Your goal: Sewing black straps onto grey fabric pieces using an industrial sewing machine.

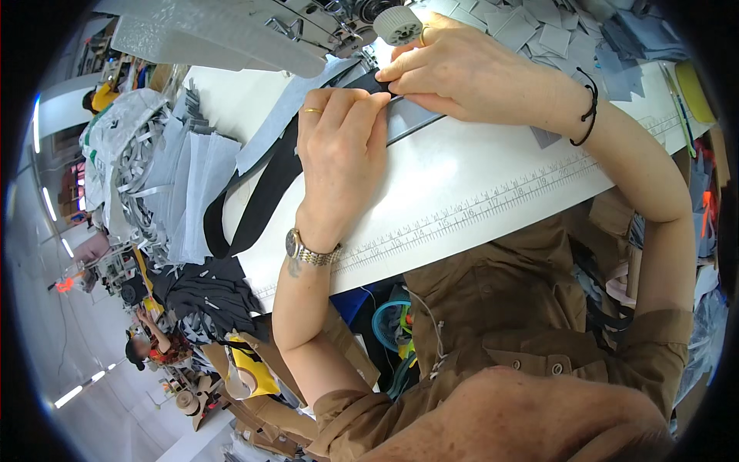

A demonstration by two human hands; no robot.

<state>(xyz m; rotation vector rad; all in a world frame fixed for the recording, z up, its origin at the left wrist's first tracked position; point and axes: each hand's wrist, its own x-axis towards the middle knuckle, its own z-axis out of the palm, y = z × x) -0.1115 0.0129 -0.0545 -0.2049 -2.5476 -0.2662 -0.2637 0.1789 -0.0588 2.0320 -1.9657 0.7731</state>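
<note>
The black strap [279, 177] in front of you is flat, matte and cloth-like; it runs from under your fingertips beside the machine [223, 38], across the table [439, 165], and folds into a loose loop at the table's left edge. Next to it lies a pale grey-blue strip [271, 135] of smooth cloth, and by your fingers a flat grey panel [413, 119] with a dark edge. The table is glossy white, with a ruler scale printed along its near side. Above, you have a round knob [399, 27] with a ridged rim.

Your right hand [462, 73] is nearly closed, thumb and forefinger pinching the strap near the machine. Your left hand [342, 142] is half curled over the strap, fingers close together; their tips are partly hidden, so you cannot tell whether they grip or only press.
</note>
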